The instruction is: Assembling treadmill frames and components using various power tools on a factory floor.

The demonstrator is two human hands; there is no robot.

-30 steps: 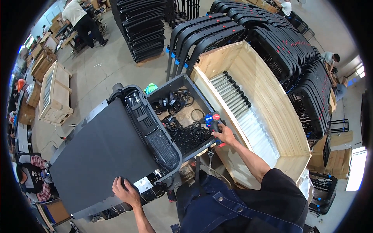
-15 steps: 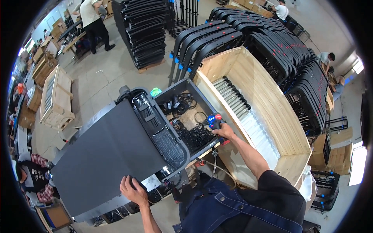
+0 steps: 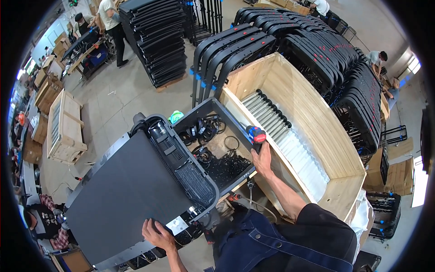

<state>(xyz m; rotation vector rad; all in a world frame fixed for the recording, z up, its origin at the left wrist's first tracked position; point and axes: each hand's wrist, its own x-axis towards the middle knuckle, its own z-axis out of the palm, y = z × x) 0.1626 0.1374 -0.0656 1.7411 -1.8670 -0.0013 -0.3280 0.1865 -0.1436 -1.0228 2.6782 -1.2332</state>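
Observation:
My right hand [image 3: 262,159] grips a blue, red and black cordless drill [image 3: 257,134] over the right side of a grey tray [image 3: 206,107]. Its fingers are wrapped round the handle. Coiled black cables [image 3: 206,128] and a heap of small dark screws [image 3: 229,167] lie in the tray. To the left is a treadmill deck with a wide black belt [image 3: 131,190] and an uncovered motor compartment [image 3: 174,147]. My left hand [image 3: 157,235] lies with its fingers spread on the deck's near edge, beside a silver metal plate [image 3: 177,225].
Right of the tray stands an open wooden crate [image 3: 312,122] holding metal rollers [image 3: 267,114]. Black frames [image 3: 312,59] and stacked black panels [image 3: 154,43] stand beyond. Another crate [image 3: 66,126] is at the left. One co-worker [image 3: 43,217] bends at the deck's far left; others work farther off.
My right hand has shifted slightly with the drill, which is now turned toward the tray's right wall. My left hand stays on the deck edge. The whole view has shifted a little.

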